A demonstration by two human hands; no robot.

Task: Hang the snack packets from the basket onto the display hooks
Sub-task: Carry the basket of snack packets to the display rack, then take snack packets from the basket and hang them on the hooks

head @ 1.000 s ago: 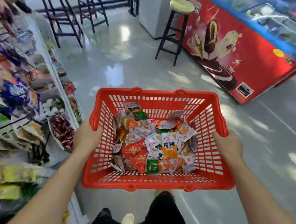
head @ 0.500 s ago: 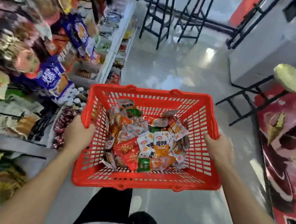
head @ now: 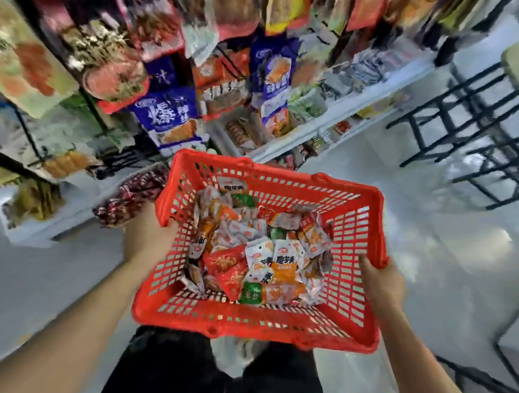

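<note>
I carry a red plastic basket [head: 281, 176] in front of me with both hands. My left hand [head: 146, 233] grips its left wall and my right hand [head: 379, 283] grips its right wall near the front corner. Inside lies a heap of small snack packets [head: 264, 250] in white, orange, red and green. Above and behind the basket, the display rack [head: 92, 109] holds hanging bags, among them a blue one [head: 168, 117]; the view is blurred and individual hooks cannot be made out.
A white shelf [head: 323, 125] with boxed goods runs back to the right below the rack. A bin of dark red wrapped sweets [head: 128, 201] sits left of the basket. Black metal stools [head: 473, 128] stand on the glossy floor at right. My legs [head: 178, 374] are below the basket.
The view has swung left toward the snack rack, which now fills the top of the frame. The basket has tilted slightly clockwise. Both hands keep the same grip.
</note>
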